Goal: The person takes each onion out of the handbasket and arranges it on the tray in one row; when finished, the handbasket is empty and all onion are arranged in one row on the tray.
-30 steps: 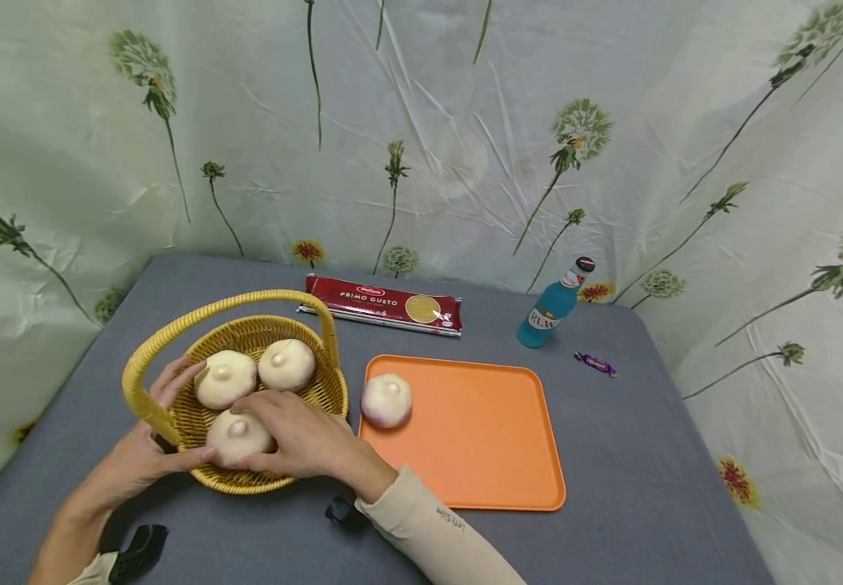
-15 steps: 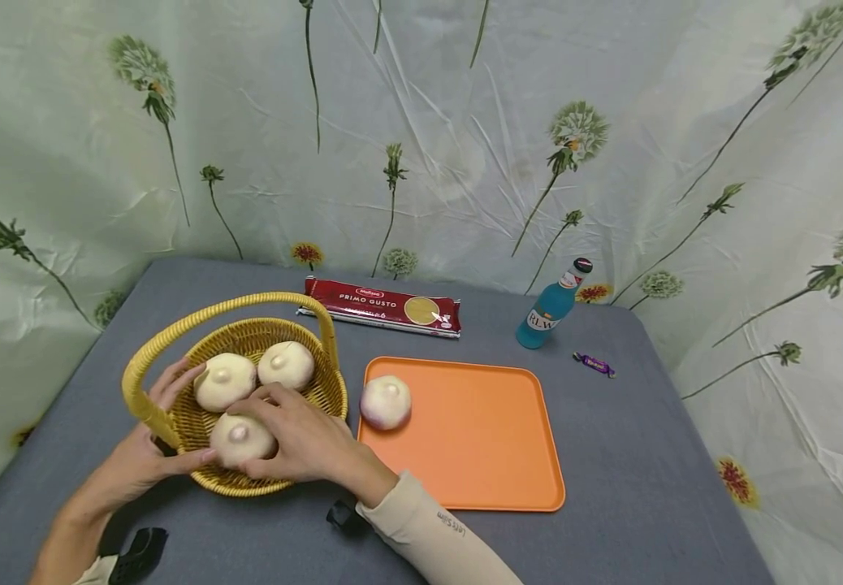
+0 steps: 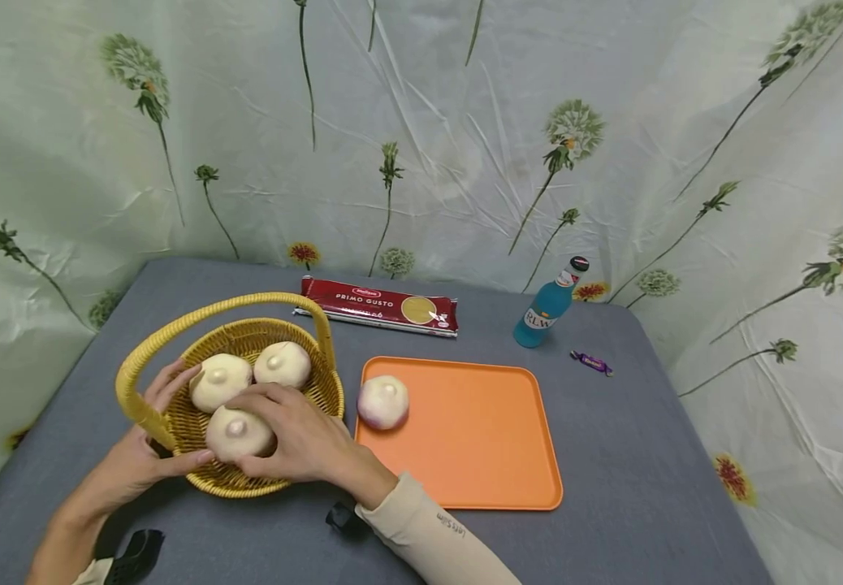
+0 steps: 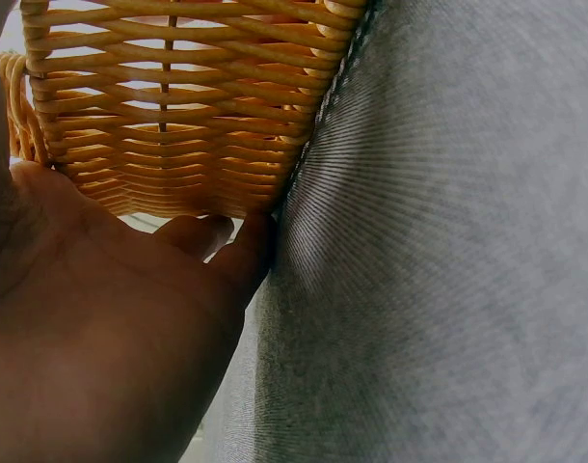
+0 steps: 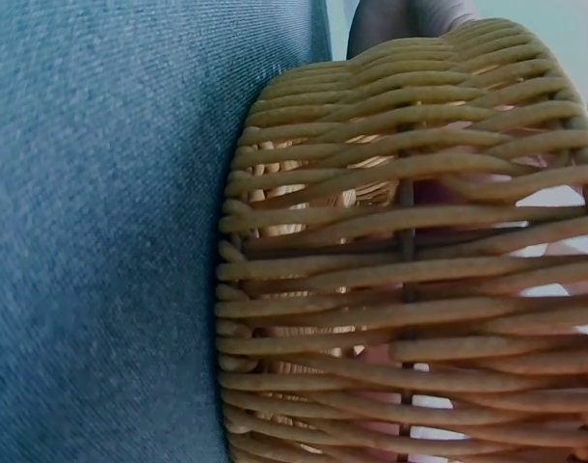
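At the left of the head view, a yellow wicker basket (image 3: pixel 261 487) with an arched handle stands on the table. My left hand (image 3: pixel 145 457) holds its left side, fingertips over the rim and thumb along the front. In the left wrist view, this hand lies against the woven wall. My right hand (image 3: pixel 297 431) reaches into the basket and grips a white turnip (image 3: pixel 237 433) at the front, fingers over the top and thumb in front. Behind it sit two more turnips, one to the left (image 3: pixel 220 382) and one to the right (image 3: pixel 283 364). Basket weave fills much of the right wrist view.
An orange tray (image 3: pixel 476 439) lies right of the basket, with a purple-and-white turnip (image 3: pixel 382 402) at its left edge. Farther back are a red spaghetti packet (image 3: pixel 378 305), a blue bottle (image 3: pixel 549 307) and a purple-wrapped candy (image 3: pixel 591 362). A floral curtain (image 3: pixel 458 162) hangs behind the table.
The gripped turnip has shifted slightly to the right within the basket, along with my right hand. My left hand keeps its hold on the basket. The head view has moved a little.
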The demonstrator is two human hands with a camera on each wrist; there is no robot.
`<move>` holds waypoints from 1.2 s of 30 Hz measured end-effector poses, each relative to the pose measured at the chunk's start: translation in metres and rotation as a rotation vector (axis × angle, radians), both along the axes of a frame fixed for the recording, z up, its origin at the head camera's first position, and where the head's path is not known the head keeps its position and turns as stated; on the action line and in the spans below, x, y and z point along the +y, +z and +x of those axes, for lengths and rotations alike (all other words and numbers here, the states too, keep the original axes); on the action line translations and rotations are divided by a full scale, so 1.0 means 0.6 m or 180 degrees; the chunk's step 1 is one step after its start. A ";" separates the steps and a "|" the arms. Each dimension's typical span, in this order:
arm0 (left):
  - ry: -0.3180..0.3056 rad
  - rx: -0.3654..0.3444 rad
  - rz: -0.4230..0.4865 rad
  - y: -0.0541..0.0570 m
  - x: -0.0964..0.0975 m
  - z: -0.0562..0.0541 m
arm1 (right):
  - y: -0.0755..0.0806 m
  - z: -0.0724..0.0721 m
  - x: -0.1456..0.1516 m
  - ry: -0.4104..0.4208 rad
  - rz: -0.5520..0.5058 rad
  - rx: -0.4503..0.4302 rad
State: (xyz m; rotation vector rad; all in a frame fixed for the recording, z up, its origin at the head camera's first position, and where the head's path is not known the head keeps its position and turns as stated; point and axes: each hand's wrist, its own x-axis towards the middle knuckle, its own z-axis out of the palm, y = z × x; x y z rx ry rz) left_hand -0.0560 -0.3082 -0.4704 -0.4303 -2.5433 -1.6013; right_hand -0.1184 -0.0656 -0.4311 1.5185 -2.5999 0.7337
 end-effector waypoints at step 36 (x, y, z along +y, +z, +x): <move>0.0037 -0.0150 0.0142 0.003 0.001 0.006 | 0.036 -0.031 0.083 -0.0045 -0.0842 -0.0482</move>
